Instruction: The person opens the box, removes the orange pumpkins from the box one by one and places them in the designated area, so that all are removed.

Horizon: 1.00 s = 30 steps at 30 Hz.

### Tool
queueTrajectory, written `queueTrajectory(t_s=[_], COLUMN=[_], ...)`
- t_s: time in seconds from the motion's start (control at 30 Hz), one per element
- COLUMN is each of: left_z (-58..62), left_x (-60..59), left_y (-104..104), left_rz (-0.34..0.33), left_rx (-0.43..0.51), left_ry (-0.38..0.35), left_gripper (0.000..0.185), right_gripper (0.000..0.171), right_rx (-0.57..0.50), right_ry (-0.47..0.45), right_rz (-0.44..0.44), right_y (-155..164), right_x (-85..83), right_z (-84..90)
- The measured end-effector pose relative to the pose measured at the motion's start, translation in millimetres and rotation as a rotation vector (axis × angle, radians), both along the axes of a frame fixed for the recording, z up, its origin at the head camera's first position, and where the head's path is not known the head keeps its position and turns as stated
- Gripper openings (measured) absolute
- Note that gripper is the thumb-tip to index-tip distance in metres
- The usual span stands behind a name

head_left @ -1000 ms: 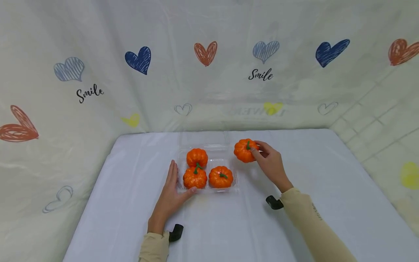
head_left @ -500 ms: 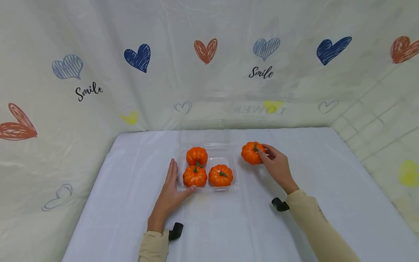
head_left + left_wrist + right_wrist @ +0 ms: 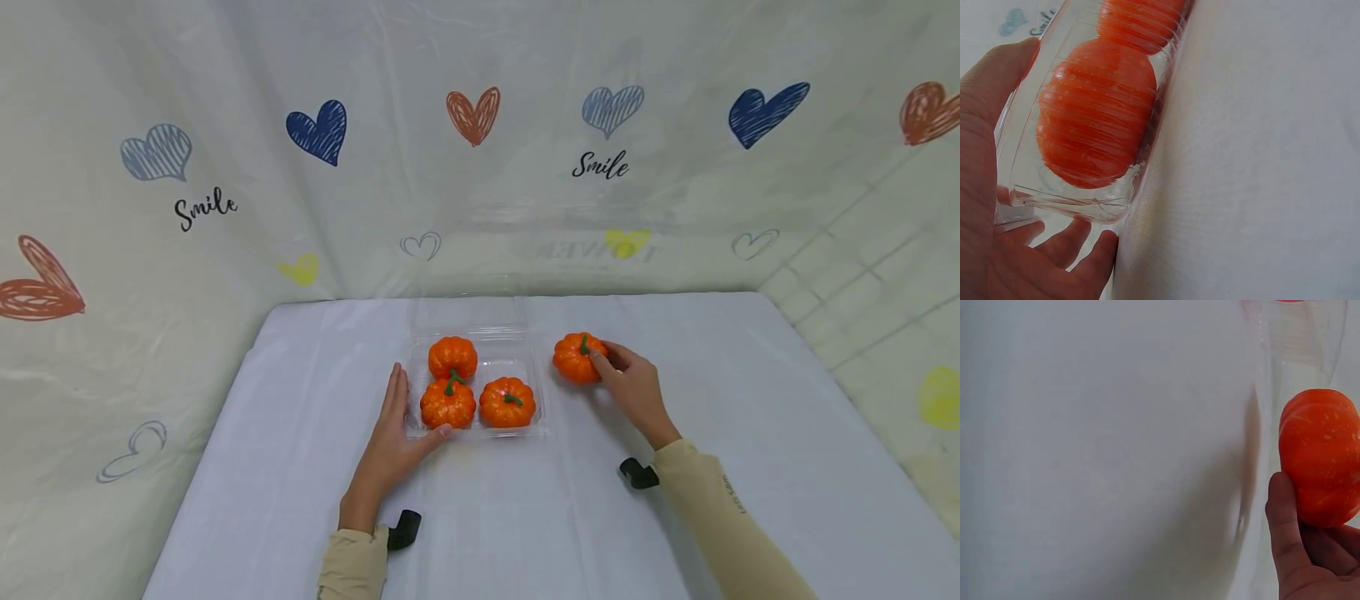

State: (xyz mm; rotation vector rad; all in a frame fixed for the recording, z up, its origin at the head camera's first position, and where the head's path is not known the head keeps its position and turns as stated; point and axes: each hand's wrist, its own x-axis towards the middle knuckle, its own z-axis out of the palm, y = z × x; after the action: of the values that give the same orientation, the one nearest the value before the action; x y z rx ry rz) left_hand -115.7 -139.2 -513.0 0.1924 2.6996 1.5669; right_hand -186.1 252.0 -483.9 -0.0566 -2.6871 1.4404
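My right hand (image 3: 636, 390) pinches a small orange toy pumpkin (image 3: 573, 360) with a green stem, thumb on the near side, to the right of a clear plastic clamshell box (image 3: 477, 433). In the right wrist view the held pumpkin (image 3: 1319, 456) shows above the table, fingers under its lower end. Three more pumpkins lie in the box: one at back left (image 3: 452, 357), one at front left (image 3: 447, 406), one at front right (image 3: 507, 403). The back right of the box holds none. My left hand (image 3: 388, 450) rests against the box's left side with extended fingers, thumb at the front edge.
A white cloth covers the table (image 3: 510, 517). The box's transparent lid (image 3: 468, 312) stands open at the back, near a pale curtain (image 3: 525, 200) printed with hearts. A black wrist mount (image 3: 403, 530) sticks out from the left sleeve, another (image 3: 639, 473) from the right.
My right hand has carried its pumpkin a little to the right, away from the box, then slightly nearer and lower. The left hand and the box have stayed in place.
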Motion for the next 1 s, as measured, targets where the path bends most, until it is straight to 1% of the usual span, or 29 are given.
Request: queueTrajectory(t_s=[0.23,0.4,0.5,0.67,0.8,0.9,1.0], left_z=[0.3,-0.2,-0.4,-1.0,-1.7,-2.2,-2.2], left_x=[0.1,-0.6,-0.8,-1.3,-1.7,-1.7,-1.6], left_y=[0,0,0,-1,-1,-1,-1], left_rz=[0.001,0.003,0.003,-0.001,-0.001,-0.001,-0.001], left_rx=[-0.005,-0.019,-0.015,-0.008,-0.009,-0.008,-0.014], left_ry=[-0.004,0.000,0.003,0.005,0.008,0.009,0.008], left_gripper=[0.124,0.123,0.123,0.123,0.123,0.123,0.123], right_gripper=[0.067,0.068,0.068,0.069,0.072,0.073,0.073], right_rx=[-0.011,0.011,0.037,0.049,0.062,0.048,-0.016], right_ry=[-0.067,-0.081,-0.099,-0.140,-0.160,-0.171,-0.170], right_rz=[-0.014,-0.001,0.009,-0.014,-0.014,-0.001,-0.001], right_y=[-3,-3,-4,-5,-3,1,4], right_x=[1.3,0.2,-0.6,-1.0,-1.1,-0.3,2.4], right_z=[-4.5,-7.2,-7.3,-5.4,-2.9,1.2,8.0])
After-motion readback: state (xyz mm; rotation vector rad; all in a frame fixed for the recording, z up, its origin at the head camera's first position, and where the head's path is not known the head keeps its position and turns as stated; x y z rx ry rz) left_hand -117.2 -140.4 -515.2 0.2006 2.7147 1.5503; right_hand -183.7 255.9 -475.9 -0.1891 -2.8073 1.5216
